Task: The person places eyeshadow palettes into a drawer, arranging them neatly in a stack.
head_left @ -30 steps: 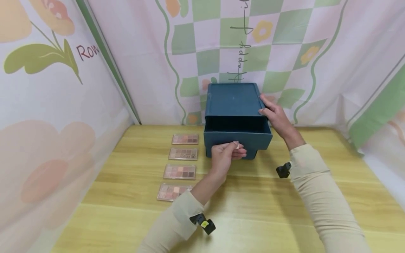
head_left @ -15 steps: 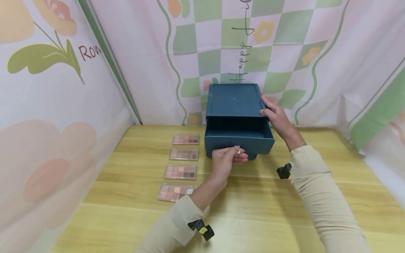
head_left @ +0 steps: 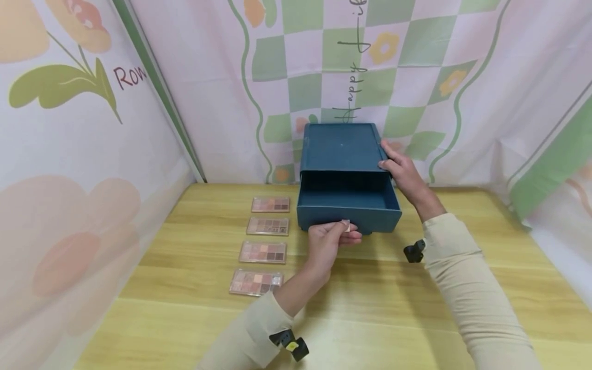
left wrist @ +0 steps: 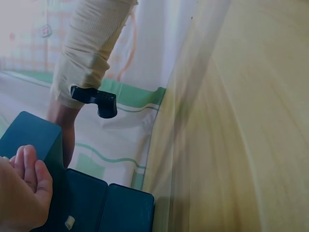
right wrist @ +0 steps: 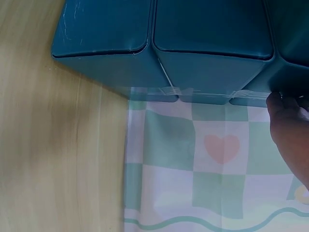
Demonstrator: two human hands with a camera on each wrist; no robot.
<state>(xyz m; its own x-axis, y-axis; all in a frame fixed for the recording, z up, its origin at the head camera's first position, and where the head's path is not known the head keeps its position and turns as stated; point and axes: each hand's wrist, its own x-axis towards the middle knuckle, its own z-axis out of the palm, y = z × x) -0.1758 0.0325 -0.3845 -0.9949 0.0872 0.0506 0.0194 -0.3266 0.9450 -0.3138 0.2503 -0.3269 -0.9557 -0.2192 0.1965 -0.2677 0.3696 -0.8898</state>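
Observation:
A dark teal drawer cabinet (head_left: 341, 146) stands at the back of the table, its top drawer (head_left: 376, 221) pulled well out and showing a bare inside. My left hand (head_left: 326, 244) pinches the small pale knob (head_left: 346, 225) on that drawer's front between thumb and fingers. With thumb and fingers at the cabinet's upper right edge, my right hand (head_left: 407, 174) holds the frame. In the left wrist view, two lower drawers (left wrist: 125, 208) are closed, one with a pale knob (left wrist: 70, 222). The right wrist view shows my right hand (right wrist: 292, 125) against the cabinet's side.
Several eyeshadow palettes (head_left: 262, 252) lie in a column on the wooden table (head_left: 370, 318), left of the cabinet. A checked, flowered curtain (head_left: 305, 51) hangs right behind the cabinet. More printed cloth (head_left: 92, 205) closes off the left side. A black camera sits on each wrist.
The top drawer has slid farther out toward me, and my left hand has moved toward me with its knob. My right hand has stayed on the cabinet's edge; the palettes have not moved.

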